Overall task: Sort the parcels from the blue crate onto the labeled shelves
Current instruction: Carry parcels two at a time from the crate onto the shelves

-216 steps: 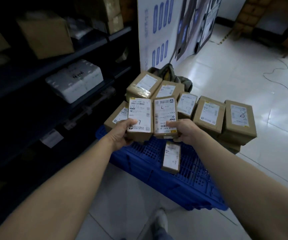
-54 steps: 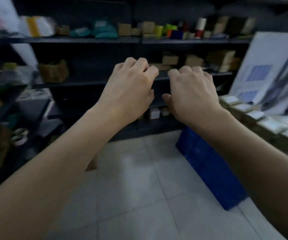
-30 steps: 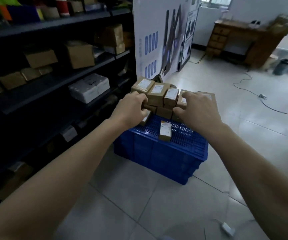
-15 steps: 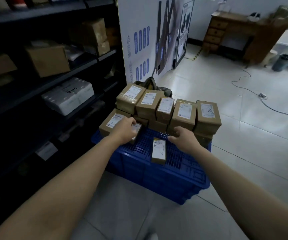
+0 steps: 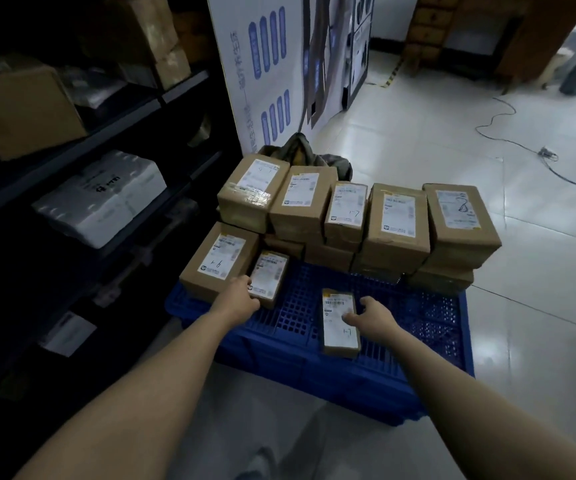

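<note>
A blue crate [image 5: 400,386] stands on the floor with several brown labelled parcels stacked along its far side [image 5: 395,220]. My left hand [image 5: 239,297] curls its fingers round the near left edge of a small parcel [image 5: 269,275] that leans against a larger box [image 5: 217,258]. A flat parcel marked 1-7 [image 5: 336,327] lies alone on the crate's grid. My right hand [image 5: 373,315] holds it, thumb on the label and fingers at its right edge.
Dark shelves [image 5: 117,112] run along the left, holding cardboard boxes [image 5: 20,109] and a white foam box [image 5: 103,199]. A white printed board [image 5: 279,71] stands behind the crate. A cable [image 5: 521,147] lies across the tiled floor at right.
I turned back from the shelves with both hands empty. My left hand stayed at the small leaning parcel, and my right hand moved from the stack down to the lone flat parcel.
</note>
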{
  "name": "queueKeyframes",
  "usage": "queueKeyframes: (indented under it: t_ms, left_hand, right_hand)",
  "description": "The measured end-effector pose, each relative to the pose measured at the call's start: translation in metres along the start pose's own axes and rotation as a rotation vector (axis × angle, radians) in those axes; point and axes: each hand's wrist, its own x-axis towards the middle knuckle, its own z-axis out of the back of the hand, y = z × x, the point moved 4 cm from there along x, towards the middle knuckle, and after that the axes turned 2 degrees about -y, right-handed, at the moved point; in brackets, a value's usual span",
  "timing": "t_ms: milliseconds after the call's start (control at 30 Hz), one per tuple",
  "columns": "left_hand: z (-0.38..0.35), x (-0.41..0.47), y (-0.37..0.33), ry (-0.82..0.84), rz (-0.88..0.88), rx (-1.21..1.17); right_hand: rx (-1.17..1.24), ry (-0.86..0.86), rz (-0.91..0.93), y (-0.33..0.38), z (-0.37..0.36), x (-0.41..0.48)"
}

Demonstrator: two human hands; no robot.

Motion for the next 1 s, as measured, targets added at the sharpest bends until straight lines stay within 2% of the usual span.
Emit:
queueKeyframes:
  t_ms: [200, 333, 500, 667, 867, 1000]
  left_hand:
    - [-0.049, 0.064, 0.024, 0.009, -0.043, 0.015]
    - [-0.075, 0.094, 0.034, 0.010, -0.065, 0.063]
    - [-0.098, 0.129, 0.040, 0.018, 0.054, -0.101]
    - [-0.117, 0.152, 0.041, 0.059, 0.090, -0.287]
    - [-0.141, 0.166, 0.048, 0.199, 0.325, -0.698]
    - [-0.145, 0.169, 0.043, 0.193, 0.360, -0.759]
  right_hand:
    - [0.145, 0.053, -0.129, -0.038, -0.047, 0.063]
    - [0.141, 0.041, -0.179, -0.048, -0.060, 0.083]
    - [0.136, 0.033, -0.224, -0.049, -0.071, 0.108]
    - [0.228, 0.013, -0.173, -0.041, -0.077, 0.128]
    - [0.359, 0.084, -0.205, -0.038, -0.076, 0.142]
    - [0.450, 0.081, -0.192, -0.036, -0.080, 0.146]
